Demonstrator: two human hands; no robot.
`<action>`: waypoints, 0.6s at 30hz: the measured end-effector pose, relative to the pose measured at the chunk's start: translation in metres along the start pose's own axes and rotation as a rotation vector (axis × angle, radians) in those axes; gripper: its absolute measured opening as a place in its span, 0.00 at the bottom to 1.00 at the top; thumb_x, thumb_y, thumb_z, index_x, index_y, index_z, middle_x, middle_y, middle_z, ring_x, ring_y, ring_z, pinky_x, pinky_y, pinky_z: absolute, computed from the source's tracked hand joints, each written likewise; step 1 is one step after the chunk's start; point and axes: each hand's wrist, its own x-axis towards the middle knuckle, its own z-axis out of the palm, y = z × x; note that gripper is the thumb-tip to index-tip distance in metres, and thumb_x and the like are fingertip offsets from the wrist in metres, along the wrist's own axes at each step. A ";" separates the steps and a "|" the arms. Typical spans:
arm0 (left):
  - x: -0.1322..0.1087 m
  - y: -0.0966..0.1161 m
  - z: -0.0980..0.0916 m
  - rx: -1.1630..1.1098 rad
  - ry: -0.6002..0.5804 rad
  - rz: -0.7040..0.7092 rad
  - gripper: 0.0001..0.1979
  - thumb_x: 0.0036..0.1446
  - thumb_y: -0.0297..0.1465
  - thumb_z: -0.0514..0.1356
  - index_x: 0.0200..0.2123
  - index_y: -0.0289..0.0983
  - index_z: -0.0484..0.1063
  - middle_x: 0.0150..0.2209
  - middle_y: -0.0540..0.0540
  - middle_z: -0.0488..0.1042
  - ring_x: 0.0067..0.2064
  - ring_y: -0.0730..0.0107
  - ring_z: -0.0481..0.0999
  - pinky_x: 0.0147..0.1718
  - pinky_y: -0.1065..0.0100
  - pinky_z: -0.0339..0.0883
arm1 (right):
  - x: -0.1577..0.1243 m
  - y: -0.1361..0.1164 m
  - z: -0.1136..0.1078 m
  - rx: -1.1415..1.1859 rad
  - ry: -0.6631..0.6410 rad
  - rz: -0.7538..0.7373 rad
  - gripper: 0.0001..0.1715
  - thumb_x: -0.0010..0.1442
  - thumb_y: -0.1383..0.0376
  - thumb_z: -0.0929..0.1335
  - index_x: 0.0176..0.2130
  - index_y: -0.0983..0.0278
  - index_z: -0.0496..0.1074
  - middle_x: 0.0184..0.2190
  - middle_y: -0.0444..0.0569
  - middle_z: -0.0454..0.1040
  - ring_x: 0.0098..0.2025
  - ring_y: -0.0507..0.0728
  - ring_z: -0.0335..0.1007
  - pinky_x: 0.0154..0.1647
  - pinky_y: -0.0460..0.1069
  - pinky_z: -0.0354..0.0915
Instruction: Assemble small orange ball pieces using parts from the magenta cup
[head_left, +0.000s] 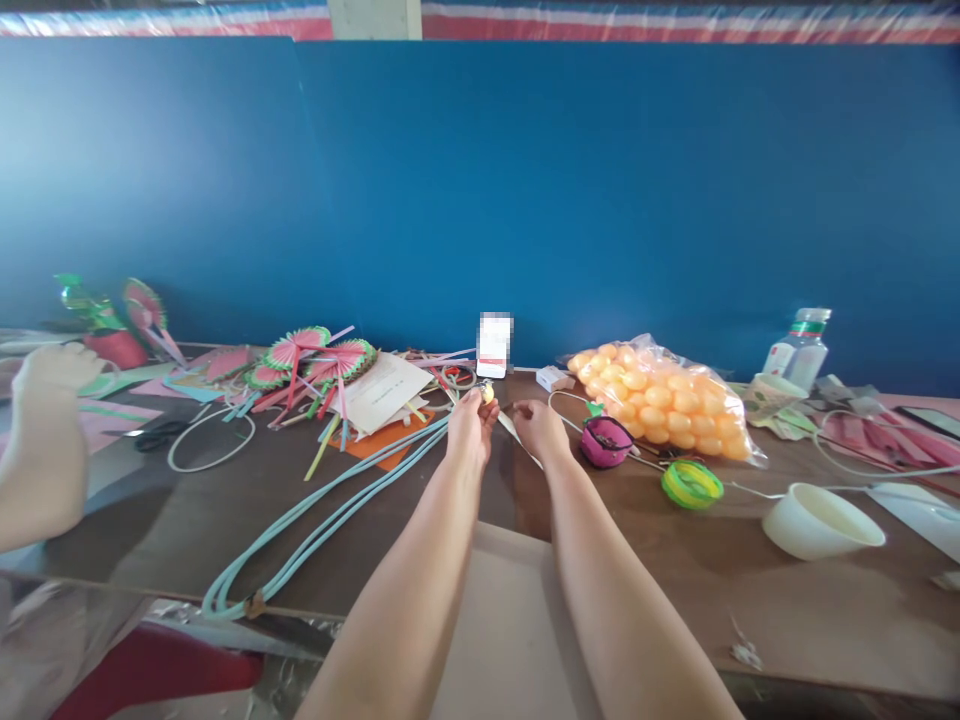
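Brown tabletop (690, 570) runs across the view, with a pale blue tubing loop (215, 600) reaching its near edge on the left and a cream tapered cup (814, 530) on the right, its mouth turned up and tilted. Farther in, a yellow-green ring-shaped piece (691, 485) and a magenta pouch (604, 442) sit to the right of the forearms.

Ahead, the left hand (468, 428) pinches a small yellow piece (487, 393) between thumb and fingers, at its tips and on the side facing the right hand (541, 430). That one is half curled, fingers pointing inward, just beside the piece but apart from it; whether it has hold of anything I cannot tell. From the right fingertips, the piece lies leftward and slightly farther off. It looks roundish, with no clear long axis. Between the hands a white strip (525, 443) slants from far left to near right.

Beyond stand an upright phone (493, 347) and, to its right, a clear bag of orange balls (660, 398), before a blue panel (480, 180).
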 end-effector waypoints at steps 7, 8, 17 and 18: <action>-0.009 -0.002 0.000 0.063 -0.295 -0.010 0.03 0.57 0.27 0.60 0.33 0.33 0.73 0.30 0.45 0.74 0.29 0.74 0.74 0.33 0.71 0.69 | -0.002 -0.011 0.005 0.905 -0.165 0.028 0.30 0.54 0.47 0.68 0.51 0.60 0.74 0.40 0.48 0.79 0.38 0.53 0.75 0.38 0.48 0.69; -0.011 -0.001 0.000 0.076 -0.316 -0.007 0.03 0.56 0.28 0.62 0.33 0.33 0.73 0.30 0.46 0.74 0.29 0.74 0.74 0.33 0.71 0.68 | -0.003 -0.012 0.005 0.967 -0.191 0.025 0.31 0.52 0.46 0.70 0.50 0.59 0.74 0.40 0.48 0.79 0.37 0.53 0.74 0.38 0.48 0.69; -0.013 -0.003 0.001 0.146 -0.358 0.062 0.10 0.51 0.30 0.67 0.37 0.34 0.76 0.33 0.45 0.76 0.31 0.73 0.75 0.36 0.68 0.69 | -0.006 -0.015 0.004 1.084 -0.181 -0.006 0.32 0.46 0.49 0.74 0.48 0.61 0.77 0.38 0.48 0.79 0.36 0.54 0.73 0.37 0.49 0.68; -0.012 -0.003 0.000 0.149 -0.355 0.063 0.10 0.51 0.30 0.67 0.38 0.34 0.76 0.33 0.45 0.76 0.32 0.72 0.75 0.37 0.68 0.70 | -0.005 -0.015 0.004 1.078 -0.180 -0.007 0.32 0.46 0.49 0.74 0.48 0.61 0.77 0.38 0.48 0.79 0.36 0.54 0.73 0.36 0.49 0.68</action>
